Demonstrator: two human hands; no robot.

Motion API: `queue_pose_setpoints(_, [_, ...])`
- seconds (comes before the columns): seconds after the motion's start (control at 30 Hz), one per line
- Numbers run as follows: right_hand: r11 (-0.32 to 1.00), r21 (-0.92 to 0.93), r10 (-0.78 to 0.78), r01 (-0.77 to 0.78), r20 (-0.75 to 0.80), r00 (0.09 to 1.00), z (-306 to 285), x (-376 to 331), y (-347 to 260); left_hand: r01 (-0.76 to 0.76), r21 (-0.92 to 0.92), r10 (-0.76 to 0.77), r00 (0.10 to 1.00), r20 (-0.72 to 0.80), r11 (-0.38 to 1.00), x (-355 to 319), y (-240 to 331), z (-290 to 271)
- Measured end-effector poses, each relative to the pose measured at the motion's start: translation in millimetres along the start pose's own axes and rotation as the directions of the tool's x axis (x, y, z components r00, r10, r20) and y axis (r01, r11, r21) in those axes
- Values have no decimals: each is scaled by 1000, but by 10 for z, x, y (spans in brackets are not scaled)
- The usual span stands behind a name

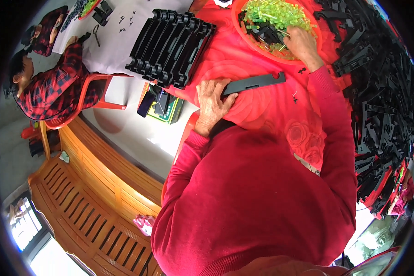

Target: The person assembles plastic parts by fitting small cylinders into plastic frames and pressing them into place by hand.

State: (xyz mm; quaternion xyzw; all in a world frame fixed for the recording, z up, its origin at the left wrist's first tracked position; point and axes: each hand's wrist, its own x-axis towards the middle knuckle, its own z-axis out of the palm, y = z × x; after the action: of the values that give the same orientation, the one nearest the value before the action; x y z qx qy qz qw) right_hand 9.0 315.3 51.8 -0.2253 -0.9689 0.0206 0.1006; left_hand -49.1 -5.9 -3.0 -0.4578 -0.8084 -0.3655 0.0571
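My left hand [212,105] is closed on one end of a long black plastic bar [256,83], which lies on the red flowered tablecloth [253,108]. A hook-shaped notch shows at the bar's far right end. My right hand [302,46] reaches into an orange-red basin [242,39] with its fingers drawn together. What they hold, if anything, is too small to name. Inside the basin are yellow-green translucent small pieces [280,14] and black small parts [266,34]. Left of the basin stands a row of similar black plastic bars [172,48], set side by side.
Loose black parts [372,92] are heaped along the right side. A tiny black piece [302,71] lies by my right wrist. On the left, a person in a checked shirt [55,99] sits at a white-covered table [119,39]. A wooden bench [92,198] stands behind at lower left.
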Motion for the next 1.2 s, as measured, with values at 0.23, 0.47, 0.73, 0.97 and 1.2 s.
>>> queue_pose_setpoints(0.23, [987, 158, 66, -36, -192, 979, -60, -96, -66, -33, -8, 32, 999, -40, 999, 11, 40, -15])
queue_pose_setpoints(0.47, [271, 960, 68, -72, 56, 996, -371, -748, -516, -23, -101, 33, 995, 97, 995, 10, -46, -150])
queue_pose_setpoints(0.73, [380, 924, -106, -25, 71, 992, -13, -1261, -714, -56, -46, 64, 980, 188, 997, 122, -69, -222])
queue_pose_setpoints(0.97, [513, 858, 39, -44, 28, 999, 22, -1226, -962, -82, -29, 85, 992, 98, 996, 184, 14, -184])
queue_pose_setpoints(1.2, [651, 752, -93, 103, -56, 994, 18, -1194, -1028, -95, -71, 107, 979, 176, 993, 181, 68, -176])
